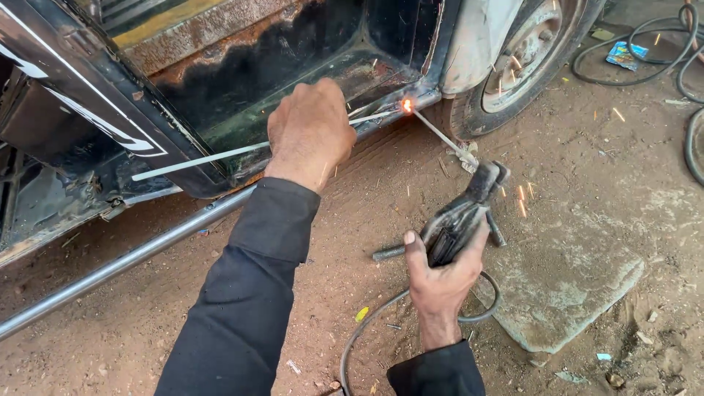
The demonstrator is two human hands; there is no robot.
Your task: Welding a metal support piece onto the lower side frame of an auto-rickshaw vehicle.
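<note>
Left hand: the left hand [309, 132] is closed round a thin pale filler rod [202, 159], which lies across the dark sill of the vehicle body [242, 95].
Right hand: the right hand [444, 275] is clamped on the handle of a dark electrode holder [462, 216], its cable [367, 330] looping over the dirt ground [587, 183].
Electrode: a slim welding electrode [440, 136] runs from the holder's jaws to a glowing spark [405, 106] at the sill edge.
Handling: the rod looks light, stiff and springy, best gripped well back from the hot tip; the holder seems heavier, held by its insulated grip.
Nearby: a long grey metal pipe [125, 260], a wheel [521, 59].
</note>
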